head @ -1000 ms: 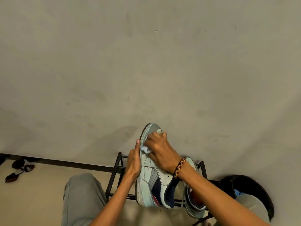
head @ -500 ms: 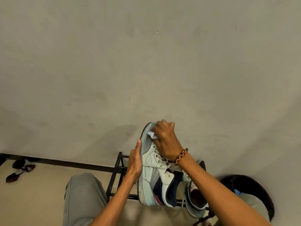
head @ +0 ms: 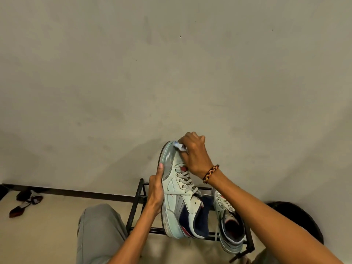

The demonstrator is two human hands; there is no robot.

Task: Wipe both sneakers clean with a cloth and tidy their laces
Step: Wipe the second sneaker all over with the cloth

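The pale grey-green sneaker (head: 177, 195) with navy collar and red accents is held up in the air, toe pointing away toward the wall (head: 171, 73), its heel end low over the black metal shoe rack (head: 140, 204). Its grey laces (head: 185, 180) run loosely up the front. At the toe cap a small white cloth (head: 179, 146) is pressed — the right hand (head: 194, 155) has its fingers curled round the wad and holds it against the tip of the shoe. A braided orange-and-black bracelet (head: 210, 173) circles that wrist. The left hand (head: 157, 189) cups the sole side of the sneaker, palm flat along it, thumb reaching up the edge, fingers wrapped behind out of sight.

The second sneaker (head: 228, 223) sits on the rack just to the right, opening facing up, laces hanging loose. Grey-trousered knees (head: 97, 231) frame the lower view. A dark round object (head: 301, 216) lies at lower right — what it is cannot be told. Far left on the floor (head: 47, 225), by the dark skirting, lies a pair of sandals (head: 24, 203).
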